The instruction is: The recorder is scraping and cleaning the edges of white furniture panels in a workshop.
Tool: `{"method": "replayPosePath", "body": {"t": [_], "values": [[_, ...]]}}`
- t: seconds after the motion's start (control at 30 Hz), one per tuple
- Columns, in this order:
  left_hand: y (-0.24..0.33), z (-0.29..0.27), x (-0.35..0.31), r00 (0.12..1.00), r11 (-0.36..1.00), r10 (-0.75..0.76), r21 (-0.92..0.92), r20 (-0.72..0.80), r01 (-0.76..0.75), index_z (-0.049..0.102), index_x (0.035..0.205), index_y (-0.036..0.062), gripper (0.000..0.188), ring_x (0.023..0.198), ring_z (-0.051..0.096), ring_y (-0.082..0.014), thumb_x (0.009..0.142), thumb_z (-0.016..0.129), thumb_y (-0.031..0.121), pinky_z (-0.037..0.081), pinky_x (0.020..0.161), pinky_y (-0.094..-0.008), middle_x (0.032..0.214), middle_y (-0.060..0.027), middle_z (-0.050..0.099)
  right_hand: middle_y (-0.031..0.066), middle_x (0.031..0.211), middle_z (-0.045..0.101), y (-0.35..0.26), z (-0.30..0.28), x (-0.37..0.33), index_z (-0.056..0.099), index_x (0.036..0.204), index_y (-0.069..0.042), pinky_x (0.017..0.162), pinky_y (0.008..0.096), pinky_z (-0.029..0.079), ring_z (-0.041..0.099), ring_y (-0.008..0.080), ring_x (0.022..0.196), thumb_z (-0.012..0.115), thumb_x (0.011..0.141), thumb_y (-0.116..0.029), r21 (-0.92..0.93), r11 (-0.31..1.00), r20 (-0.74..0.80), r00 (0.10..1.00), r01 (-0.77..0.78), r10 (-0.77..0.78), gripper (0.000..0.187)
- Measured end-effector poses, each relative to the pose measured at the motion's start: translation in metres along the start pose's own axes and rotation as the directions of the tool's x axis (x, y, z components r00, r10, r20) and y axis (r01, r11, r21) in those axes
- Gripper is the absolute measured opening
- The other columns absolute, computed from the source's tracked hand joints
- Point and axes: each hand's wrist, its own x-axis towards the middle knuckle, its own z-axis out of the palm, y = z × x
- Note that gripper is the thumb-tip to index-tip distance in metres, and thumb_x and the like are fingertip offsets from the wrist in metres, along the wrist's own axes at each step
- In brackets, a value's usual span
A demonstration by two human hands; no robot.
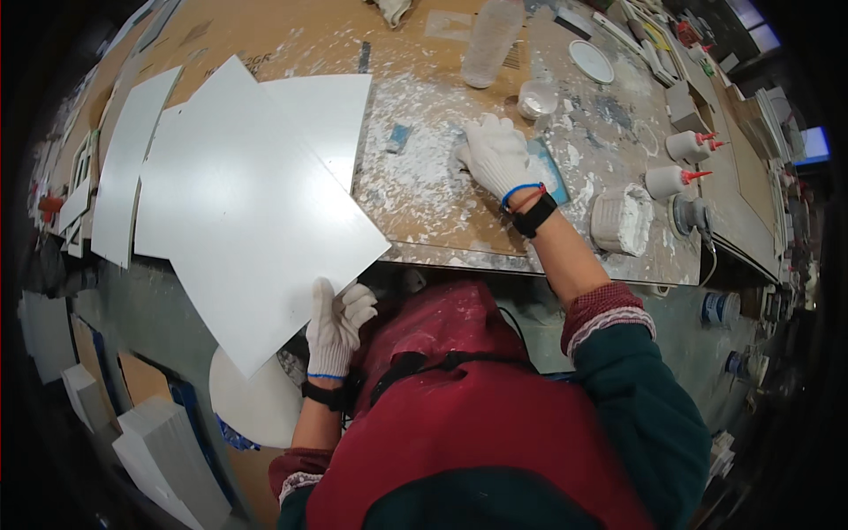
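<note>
My right hand (496, 156), in a white knit glove with a blue cuff edge, is over the white-smeared worktable. Its fingers are curled down, closed on something I cannot make out. Beside its wrist lies a blue sheet (551, 170) with white paste on it. My left hand (336, 329), gloved alike, is at the table's near side by the lower edge of a large white panel (256, 203). Its thumb points up against that edge, apart from the half-bent fingers, and no object shows between them. The panel overlaps other white panels and juts past the table edge.
A small blue piece (398, 138) lies on the table. A tub of white paste (622, 219), a clear cup (536, 100), a cloudy plastic bottle (493, 44) and white red-tipped bottles (664, 182) stand right. A round sander (689, 215) sits at the right edge. White boards (168, 459) stand lower left.
</note>
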Motion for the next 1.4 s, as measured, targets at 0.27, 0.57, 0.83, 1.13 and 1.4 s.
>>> {"method": "replayPosePath", "body": {"t": [0.27, 0.57, 0.83, 1.13, 1.4], "values": [[-0.003, -0.014, 0.010, 0.988, 0.999, 0.053, -0.015, 0.145, -0.051, 0.057, 0.106, -0.0107, 0.056, 0.070, 0.063, -0.0211, 0.103, 0.053, 0.045, 0.063, 0.065, -0.0322, 0.076, -0.0078, 0.054, 0.0202, 0.096, 0.070, -0.007, 0.007, 0.021, 0.072, 0.092, -0.002, 0.081, 0.0446, 0.056, 0.069, 0.0363, 0.096, 0.065, 0.084, -0.026, -0.011, 0.996, 0.145, 0.985, -0.092, 0.092, 0.026], [-0.004, -0.041, -0.002, 0.969, 0.996, 0.068, 0.036, 0.238, -0.079, 0.052, 0.119, -0.0135, 0.059, 0.072, 0.060, -0.0212, 0.103, 0.051, 0.043, 0.055, 0.065, -0.0327, 0.078, -0.0091, 0.055, 0.0094, 0.075, 0.065, 0.018, -0.024, -0.064, 0.054, 0.091, -0.002, 0.064, 0.0313, 0.056, 0.069, 0.0198, 0.068, 0.062, 0.097, -0.013, 0.902, -0.245, 0.347, 0.934, -0.356, -0.083, 0.015], [-0.006, -0.048, -0.019, 0.989, 0.978, 0.091, 0.179, 0.114, -0.111, 0.054, 0.115, -0.0083, 0.052, 0.069, 0.040, -0.0165, 0.103, 0.053, 0.042, 0.038, 0.068, -0.0326, 0.079, -0.0038, 0.044, 0.0103, 0.078, 0.067, 0.036, -0.048, -0.095, 0.056, 0.088, -0.003, 0.065, 0.0285, 0.058, 0.067, 0.0161, 0.065, 0.062, 0.097, -0.015, 0.870, -0.395, 0.273, 0.956, -0.294, -0.111, 0.016], [0.003, -0.064, -0.018, 0.989, 0.967, -0.093, 0.246, 0.111, 0.064, 0.052, 0.112, -0.0025, 0.056, 0.074, 0.047, -0.0169, 0.101, 0.053, 0.052, 0.043, 0.070, -0.0304, 0.079, -0.0049, 0.046, 0.0120, 0.089, 0.069, 0.058, -0.063, -0.157, 0.057, 0.100, -0.006, 0.060, 0.0307, 0.054, 0.071, 0.0199, 0.074, 0.059, 0.098, -0.019, 0.929, 0.004, 0.362, 0.910, -0.370, 0.201, 0.013], [-0.003, -0.027, -0.040, 1.000, 0.829, -0.020, 0.560, 0.008, 0.012, 0.059, 0.122, -0.0088, 0.055, 0.081, 0.060, -0.0173, 0.103, 0.053, 0.043, 0.048, 0.077, -0.0299, 0.097, -0.0136, 0.067, 0.0177, 0.097, 0.068, 0.093, -0.042, -0.262, 0.061, 0.116, -0.006, 0.072, 0.0423, 0.053, 0.068, 0.0375, 0.082, 0.057, 0.100, -0.028, 0.332, 0.786, -0.394, 0.680, -0.522, 0.618, 0.027]]}}
